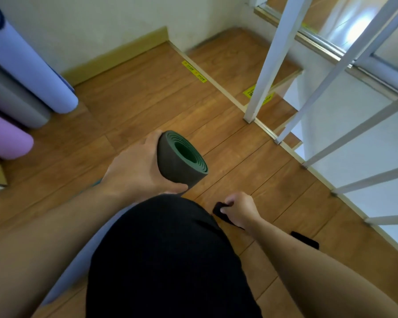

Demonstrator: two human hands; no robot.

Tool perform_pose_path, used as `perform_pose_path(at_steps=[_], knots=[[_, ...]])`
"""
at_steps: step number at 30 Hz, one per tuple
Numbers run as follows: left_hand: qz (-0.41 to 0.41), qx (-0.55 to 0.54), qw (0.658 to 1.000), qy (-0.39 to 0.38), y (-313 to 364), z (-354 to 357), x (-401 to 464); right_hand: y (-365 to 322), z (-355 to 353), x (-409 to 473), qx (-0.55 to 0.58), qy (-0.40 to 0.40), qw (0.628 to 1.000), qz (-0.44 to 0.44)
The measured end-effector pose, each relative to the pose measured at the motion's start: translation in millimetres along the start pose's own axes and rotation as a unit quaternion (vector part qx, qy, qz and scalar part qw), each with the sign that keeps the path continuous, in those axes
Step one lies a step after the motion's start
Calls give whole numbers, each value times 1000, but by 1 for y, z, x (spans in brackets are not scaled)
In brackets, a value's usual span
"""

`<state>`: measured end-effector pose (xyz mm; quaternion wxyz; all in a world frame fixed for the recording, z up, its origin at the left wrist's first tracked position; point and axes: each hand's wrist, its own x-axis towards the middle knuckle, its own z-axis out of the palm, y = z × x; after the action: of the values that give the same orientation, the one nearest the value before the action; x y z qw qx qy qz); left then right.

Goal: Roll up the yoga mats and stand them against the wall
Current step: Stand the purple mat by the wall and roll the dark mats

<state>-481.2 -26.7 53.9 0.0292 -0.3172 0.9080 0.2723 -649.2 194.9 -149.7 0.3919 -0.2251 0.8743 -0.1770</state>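
- Green-lined rolled mat (182, 161) sits upright inside the left hand (136, 168), fingers wrapped round its top to stop it unrolling.
- Right hand (239, 208) pinches a black strap (218, 208) beneath its curled fingers, likely for binding.

- Rolled dark mat (182, 164): grey outside, green inside, spiral end facing the camera; serves as the landmark.
- Left hand (136, 168): grips the mat from its left side, thumb under the lower edge.
- Right hand (238, 208): below and right of the mat, pinching a black strap (218, 208).
- Second black strap piece (305, 239): on the wooden floor (147, 99), further right of the mat.
- Three rolled mats, blue (32, 65), grey (14, 99) and pink (5, 136): far left of the mat, leaning at the wall (90, 26).
- White railing (269, 58): right of the mat.
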Motion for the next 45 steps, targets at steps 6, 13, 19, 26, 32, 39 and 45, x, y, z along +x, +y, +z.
perform_pose_path(at_steps=[6, 13, 19, 26, 32, 39, 45], knots=[[-26, -29, 997, 64, -3, -44, -33, -112, -93, -36, 105, 9, 984, -145], [-89, -80, 966, 227, -35, -128, -111, -260, -141, -133, 88, -15, 930, -356], [-154, -213, 882, 392, -77, -192, -194, -375, -124, -229, 11, -76, 857, -510], [-186, -339, 778, 495, -112, -218, -280, -455, -63, -313, -13, -181, 765, -618], [-211, -471, 699, 495, -157, -198, -332, -470, 21, -356, -212, -217, 706, -640], [-256, -515, 629, 523, -179, -198, -341, -454, 75, -356, -107, -166, 748, -633], [-247, -524, 612, 538, -177, -203, -338, -458, 76, -323, 65, -91, 877, -466]])
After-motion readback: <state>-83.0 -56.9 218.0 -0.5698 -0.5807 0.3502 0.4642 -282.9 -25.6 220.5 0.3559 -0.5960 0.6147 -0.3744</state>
